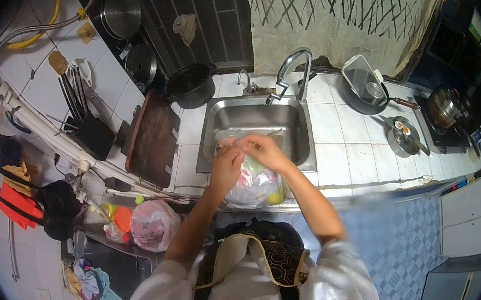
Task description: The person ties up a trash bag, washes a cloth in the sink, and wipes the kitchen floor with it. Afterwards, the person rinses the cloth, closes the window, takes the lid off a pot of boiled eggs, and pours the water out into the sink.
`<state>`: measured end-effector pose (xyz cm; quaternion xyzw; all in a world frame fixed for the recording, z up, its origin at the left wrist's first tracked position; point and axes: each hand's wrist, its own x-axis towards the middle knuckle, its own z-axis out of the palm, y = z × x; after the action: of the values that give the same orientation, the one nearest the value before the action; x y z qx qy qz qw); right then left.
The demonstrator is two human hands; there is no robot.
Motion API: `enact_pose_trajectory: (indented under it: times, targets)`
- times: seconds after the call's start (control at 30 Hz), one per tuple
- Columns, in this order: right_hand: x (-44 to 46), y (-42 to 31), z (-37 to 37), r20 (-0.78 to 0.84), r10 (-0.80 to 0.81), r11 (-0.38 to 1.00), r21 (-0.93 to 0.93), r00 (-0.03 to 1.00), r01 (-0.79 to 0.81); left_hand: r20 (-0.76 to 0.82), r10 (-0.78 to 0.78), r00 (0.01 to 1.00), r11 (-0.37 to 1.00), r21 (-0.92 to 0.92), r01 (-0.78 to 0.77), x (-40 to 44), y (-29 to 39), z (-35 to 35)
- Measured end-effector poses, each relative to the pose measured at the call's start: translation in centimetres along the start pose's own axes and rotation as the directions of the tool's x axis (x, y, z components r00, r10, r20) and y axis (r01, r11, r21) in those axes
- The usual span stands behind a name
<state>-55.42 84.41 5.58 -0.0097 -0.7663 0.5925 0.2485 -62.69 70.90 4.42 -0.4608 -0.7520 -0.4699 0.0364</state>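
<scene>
Head view: a translucent plastic bag [254,197] with green, pink and yellow showing through it lies across the front rim of a rectangular stainless-steel sink [249,119], just in front of the person's body. The left hand [227,165] and the right hand [268,154] meet at the bag's upper end, above the basin. Each grip is narrow, with the fingers pinched on gathered plastic; the exact fingertip contact is partly hidden. A curved chrome faucet [306,78] stands behind the basin. The white-tiled tabletop [339,128] carries, to the right, a dark round pan [364,106] and, near it, a small silver metal pot [399,148] with halved eggs [403,128]. To the left, a brown rectangular board [154,138] leans near a deep black pot [192,88].
</scene>
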Motion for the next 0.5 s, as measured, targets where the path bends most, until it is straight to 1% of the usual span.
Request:
enact_pose_trajectory:
  times: [0.03,0.07,0.13,0.17,0.2,0.23,0.27,0.3,0.33,0.37,0.4,0.43,0.47,0.5]
  targets:
    - [0.1,0.4,-0.1,0.083,0.004,0.999,-0.051,0.997,0.000,0.005,0.019,1.000,0.999,-0.033,-0.019,0.0,0.0,-0.1]
    - [0.2,0.8,0.0,0.083,0.004,0.999,-0.050,0.997,0.000,0.008,0.039,0.999,0.997,-0.068,-0.038,0.1,0.1,-0.1]
    - [0.5,1.6,0.3,0.022,-0.044,0.962,-0.267,0.999,0.048,-0.012,0.053,0.999,0.996,-0.071,-0.053,0.3,1.1,-0.4]
    - [0.4,1.9,0.4,0.026,-0.047,0.963,-0.264,0.999,0.052,-0.034,0.067,0.997,0.995,-0.072,-0.070,0.4,1.5,-0.6]
    - [0.1,2.1,0.3,0.023,-0.001,0.955,-0.298,1.000,0.008,-0.040,0.070,0.997,0.995,-0.066,-0.072,0.4,1.6,-0.6]
    - [0.0,1.9,0.4,0.018,0.045,0.943,-0.330,0.999,-0.036,-0.032,-0.074,0.997,0.988,-0.138,0.069,0.2,1.5,-0.6]
    - [-0.1,1.8,0.5,0.023,0.042,0.944,-0.328,0.999,-0.032,-0.013,-0.217,0.976,0.955,-0.210,0.210,0.0,1.4,-0.5]
    - [-0.4,1.5,0.5,0.034,0.134,0.949,-0.291,0.990,-0.119,-0.017,-0.220,0.975,0.954,-0.210,0.211,0.0,0.8,-0.2]
    - [-0.7,1.3,0.4,0.048,0.226,0.944,-0.256,0.973,-0.207,-0.008,-0.288,0.958,0.909,-0.317,0.271,0.1,0.5,0.0]
    - [-0.8,1.4,0.2,0.050,0.225,0.944,-0.258,0.973,-0.205,0.009,-0.351,0.936,0.850,-0.417,0.322,0.3,0.4,0.2]
    - [-0.9,1.8,0.1,0.099,0.196,0.954,-0.248,0.976,-0.166,0.007,-0.349,0.937,0.851,-0.417,0.320,0.3,0.4,0.2]
    - [-0.9,1.9,-0.1,0.146,0.164,0.963,-0.236,0.975,-0.127,0.044,-0.389,0.920,0.840,-0.393,0.374,0.5,1.7,-0.4]
    - [-0.8,1.9,-0.3,0.143,0.161,0.964,-0.235,0.977,-0.124,0.080,-0.427,0.901,0.828,-0.365,0.425,0.8,2.6,-0.9]
    - [-0.7,1.8,-0.6,0.222,0.233,0.961,-0.203,0.947,-0.189,0.081,-0.421,0.903,0.831,-0.364,0.420,0.9,3.0,-1.1]
